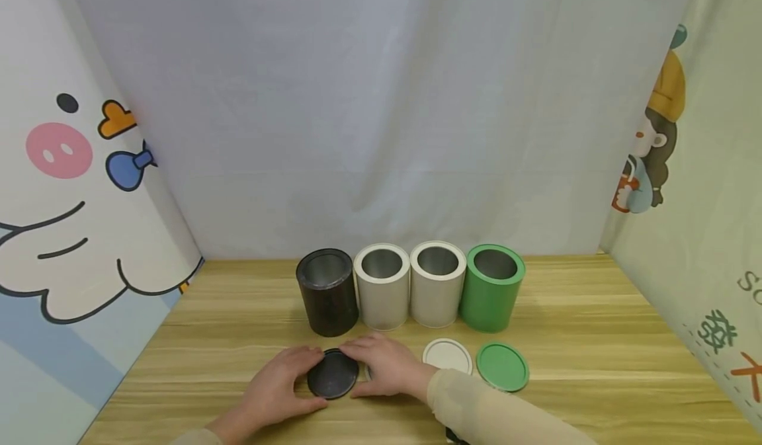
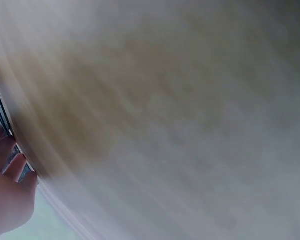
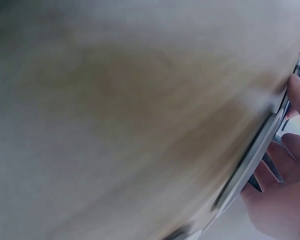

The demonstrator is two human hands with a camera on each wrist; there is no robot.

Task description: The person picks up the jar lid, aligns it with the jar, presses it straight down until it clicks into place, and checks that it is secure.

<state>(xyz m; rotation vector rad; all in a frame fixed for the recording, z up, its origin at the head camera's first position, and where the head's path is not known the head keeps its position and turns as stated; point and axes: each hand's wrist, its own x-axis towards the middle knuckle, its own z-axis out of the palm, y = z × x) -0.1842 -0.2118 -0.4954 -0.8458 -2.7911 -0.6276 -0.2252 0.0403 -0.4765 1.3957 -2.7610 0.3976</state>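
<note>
A round black lid [image 1: 333, 373] lies at the front of the wooden table, held between both hands. The left hand [image 1: 278, 387] grips its left side, fingertips at the far rim and thumb at the near rim. From the other side, the right hand [image 1: 389, 367] has fingers on the far rim and its thumb near the front right edge. Under the right hand, a pale lid is mostly hidden; its rim [image 3: 250, 157] shows in the right wrist view. In the left wrist view, the left hand [image 2: 10, 200] is beside the dark lid edge.
Behind the hands stand a black can [image 1: 330, 306], two white cans [image 1: 383, 303] and a green can [image 1: 491, 303] in a row, open at the top. A white lid [image 1: 446, 354] and a green lid [image 1: 503, 367] lie to the right, the white one partly behind the right sleeve [image 1: 476, 399].
</note>
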